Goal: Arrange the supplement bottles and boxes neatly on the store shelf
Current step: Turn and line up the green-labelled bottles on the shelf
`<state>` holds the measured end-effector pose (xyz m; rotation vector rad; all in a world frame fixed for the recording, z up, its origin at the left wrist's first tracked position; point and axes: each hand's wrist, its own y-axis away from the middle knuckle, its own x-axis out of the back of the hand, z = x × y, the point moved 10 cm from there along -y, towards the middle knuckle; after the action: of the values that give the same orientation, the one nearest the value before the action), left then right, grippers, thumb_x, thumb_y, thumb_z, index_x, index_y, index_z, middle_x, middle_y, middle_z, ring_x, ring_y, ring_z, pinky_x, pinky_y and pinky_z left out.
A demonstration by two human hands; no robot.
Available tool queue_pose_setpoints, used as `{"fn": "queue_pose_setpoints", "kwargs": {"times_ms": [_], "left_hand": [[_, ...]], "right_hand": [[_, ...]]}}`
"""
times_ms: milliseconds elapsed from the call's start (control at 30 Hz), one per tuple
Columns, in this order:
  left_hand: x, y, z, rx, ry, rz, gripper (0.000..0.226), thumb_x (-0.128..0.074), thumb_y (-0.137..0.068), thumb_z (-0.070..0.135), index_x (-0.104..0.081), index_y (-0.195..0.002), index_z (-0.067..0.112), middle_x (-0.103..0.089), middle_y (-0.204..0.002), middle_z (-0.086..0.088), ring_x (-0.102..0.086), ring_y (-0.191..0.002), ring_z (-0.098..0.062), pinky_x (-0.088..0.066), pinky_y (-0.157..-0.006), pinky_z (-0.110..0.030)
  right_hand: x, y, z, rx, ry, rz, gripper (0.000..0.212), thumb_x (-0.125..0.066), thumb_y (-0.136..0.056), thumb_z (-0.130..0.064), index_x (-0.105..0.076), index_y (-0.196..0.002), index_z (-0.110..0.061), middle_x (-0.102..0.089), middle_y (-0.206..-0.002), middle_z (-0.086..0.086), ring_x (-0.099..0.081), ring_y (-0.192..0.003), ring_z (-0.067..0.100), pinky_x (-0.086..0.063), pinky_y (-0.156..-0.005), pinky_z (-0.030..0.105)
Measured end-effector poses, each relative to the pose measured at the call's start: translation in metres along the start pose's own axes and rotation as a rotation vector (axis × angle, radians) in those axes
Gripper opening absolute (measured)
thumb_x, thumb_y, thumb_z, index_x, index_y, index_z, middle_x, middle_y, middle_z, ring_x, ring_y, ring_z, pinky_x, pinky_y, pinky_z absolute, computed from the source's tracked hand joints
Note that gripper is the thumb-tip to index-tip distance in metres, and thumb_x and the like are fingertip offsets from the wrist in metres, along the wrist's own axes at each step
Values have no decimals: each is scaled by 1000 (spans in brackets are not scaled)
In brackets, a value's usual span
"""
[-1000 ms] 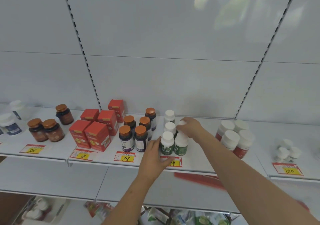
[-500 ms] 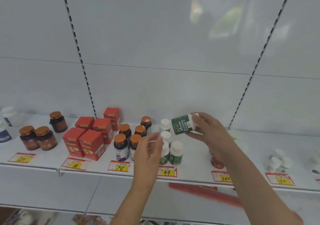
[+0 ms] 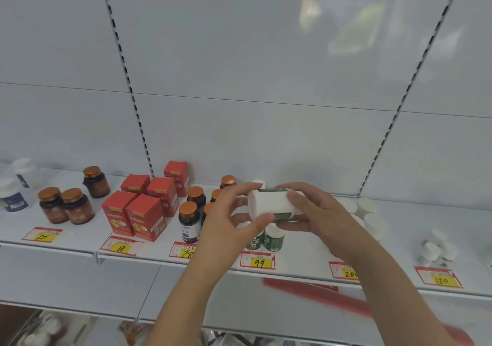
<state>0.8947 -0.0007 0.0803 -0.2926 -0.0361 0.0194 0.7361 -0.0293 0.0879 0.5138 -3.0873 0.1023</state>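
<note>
Fingers of both my left hand (image 3: 226, 228) and right hand (image 3: 316, 212) curl round the white bottle (image 3: 270, 204), held sideways above its green-label row (image 3: 266, 239) on the shelf (image 3: 292, 272), probably to turn the label forward before reshelving.

Yellow shelf-edge price tags (image 3: 257, 261) read 68, 78, 99, 120.

Two bare forearms, sleeveless as far as visible. Left hand (image 3: 226, 228) and right hand (image 3: 319, 212) ungloved, with no rings, watch or bands; short, plain, unpainted fingernails.
</note>
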Motion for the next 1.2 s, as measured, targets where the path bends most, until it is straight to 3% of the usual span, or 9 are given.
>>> {"fn": "queue_pose_setpoints", "kwargs": {"times_ms": [67, 167, 300, 400, 600, 767, 900, 1067, 1200], "left_hand": [[-1, 1, -1, 23, 37, -3, 40, -77, -84, 22, -64, -120, 35, -66, -122, 3, -68, -108, -16, -59, -85, -32], [-7, 5, -23, 275, 158, -43, 47, -61, -83, 48, -68, -119, 19, -74, -108, -3, -73, -93, -19, -60, -82, -35], [-17, 14, -39, 477, 308, -123, 44, -56, -89, 45, -71, -111, 10, -76, -101, -15, -72, -79, -22, -61, -79, -31], [-5, 7, -24, 278, 168, -21, 30, -68, -89, 33, -69, -117, 21, -74, -112, -3, -73, -97, -17, -59, -89, -33], [1, 7, 25, -189, -257, 25, 53, -83, -79, 20, -62, -122, 41, -54, -123, 19, -55, -123, -14, -54, -97, -34], [-5, 11, 35, -339, -379, 64, 50, -80, -82, 14, -61, -123, 38, -51, -123, 17, -50, -126, -14, -52, -98, -31], [-4, 7, 15, -296, -360, 39, 50, -80, -83, 21, -55, -124, 35, -52, -125, 18, -51, -125, -9, -48, -100, -20], [8, -10, -56, -87, -411, 13, 50, -64, -92, 41, -45, -138, 36, -49, -134, 24, -47, -130, 0, -45, -109, -35], [6, -15, -119, 39, -569, -35, 72, -58, -92, 54, -27, -153, 31, -30, -157, 16, -30, -144, -4, -35, -118, -39]], "right_hand": [[0, 1, -5, 35, 8, -14, 28, -64, -89, -28, -68, -115, -18, -71, -113, 9, -71, -100, 24, -59, -86, 36], [-4, 7, -14, 104, 175, -81, 32, -68, -91, -8, -65, -118, -24, -69, -120, -2, -69, -105, 21, -56, -92, 35], [-14, 13, -17, 141, 208, -159, 44, -66, -90, 4, -61, -125, -23, -66, -122, 2, -64, -110, 25, -55, -95, 37], [-8, 10, -15, 141, 133, -95, 39, -61, -95, -6, -61, -129, -27, -66, -125, -3, -65, -113, 19, -53, -100, 36], [-14, 4, 23, -17, -292, -44, 37, -52, -97, -24, -61, -133, -26, -67, -126, 10, -67, -109, 30, -56, -94, 39], [-23, -2, 32, -88, -513, -83, 40, -54, -96, -22, -59, -134, -11, -61, -133, 17, -62, -111, 31, -55, -95, 41], [-13, -9, 35, -60, -532, 8, 39, -60, -93, -25, -63, -125, -4, -64, -125, 20, -63, -108, 29, -56, -95, 40], [44, -23, 25, 100, 13, 388, 29, -74, -87, -22, -64, -114, -26, -69, -110, -7, -69, -103, 19, -57, -88, 37], [67, -41, 24, 114, 382, 481, 34, -73, -87, -24, -59, -117, -30, -62, -112, -13, -62, -96, 5, -48, -78, 18]]}}
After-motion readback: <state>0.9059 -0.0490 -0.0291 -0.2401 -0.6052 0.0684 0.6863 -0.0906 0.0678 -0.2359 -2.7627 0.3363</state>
